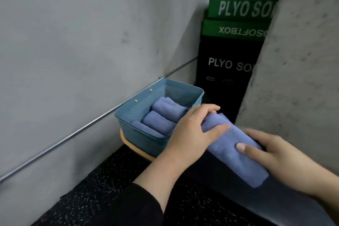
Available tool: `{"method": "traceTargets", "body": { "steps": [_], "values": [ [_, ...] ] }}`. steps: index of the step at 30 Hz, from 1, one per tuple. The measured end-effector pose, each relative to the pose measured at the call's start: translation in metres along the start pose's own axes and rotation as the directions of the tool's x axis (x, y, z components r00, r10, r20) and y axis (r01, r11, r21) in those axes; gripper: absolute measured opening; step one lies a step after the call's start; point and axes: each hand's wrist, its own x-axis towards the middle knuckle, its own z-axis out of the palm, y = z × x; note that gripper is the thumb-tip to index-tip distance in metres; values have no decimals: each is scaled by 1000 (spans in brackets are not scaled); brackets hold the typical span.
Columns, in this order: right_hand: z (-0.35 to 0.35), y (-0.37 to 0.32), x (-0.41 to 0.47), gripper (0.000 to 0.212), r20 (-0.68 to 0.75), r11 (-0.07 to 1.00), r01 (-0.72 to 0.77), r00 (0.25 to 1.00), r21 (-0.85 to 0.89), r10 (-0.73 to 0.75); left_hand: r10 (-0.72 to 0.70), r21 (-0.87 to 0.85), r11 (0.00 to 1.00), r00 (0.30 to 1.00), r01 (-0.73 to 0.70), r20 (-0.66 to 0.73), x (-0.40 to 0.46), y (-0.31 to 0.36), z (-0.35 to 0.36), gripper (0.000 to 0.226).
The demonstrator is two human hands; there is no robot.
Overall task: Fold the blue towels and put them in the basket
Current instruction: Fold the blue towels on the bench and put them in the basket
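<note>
Left hand [190, 130] and right hand [275, 159] both grasping folded blue towel [236, 148], held just right of basket [146, 141]. 3 rolled towels [159, 121] already inside. Advice: keep fold tight, lower into free right-hand gap, parallel to others.

The upper green padded box [242, 8] in the corner shows white letters "PLYO SO", cut off by the wall. The second green padded box [233, 30] reads "SOFTBOX" upside down. The black padded box [227, 64] reads "PLYO SO".
</note>
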Motion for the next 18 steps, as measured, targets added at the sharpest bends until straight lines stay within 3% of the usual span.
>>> {"method": "traceTargets", "body": {
  "steps": [3, 6, 8, 12, 18],
  "values": [
    [-6, -33, 35, 16, -86, 997, 20, 996, -79, -27, 19, 95, 995, 963, 7, -270, 9, -17, -38, 22],
    [-5, -61, 82, 14, -150, 998, 2, 989, -70, -12, -6, 215, 971, 914, 102, -405, 14, -52, -80, 14],
    [3, -74, 121, 20, -117, 997, -21, 993, -71, 12, -68, 254, 944, 879, 210, -472, 13, -79, -101, 11],
    [41, -88, 199, 36, -16, 959, 2, 1000, -283, -7, -163, 304, 891, 862, 338, -480, 6, -111, -122, 28],
    [108, -72, 262, 35, 195, 807, 49, 977, -588, 83, -139, 391, 865, 901, 313, -412, 2, -127, -131, 34]
  ]
}}
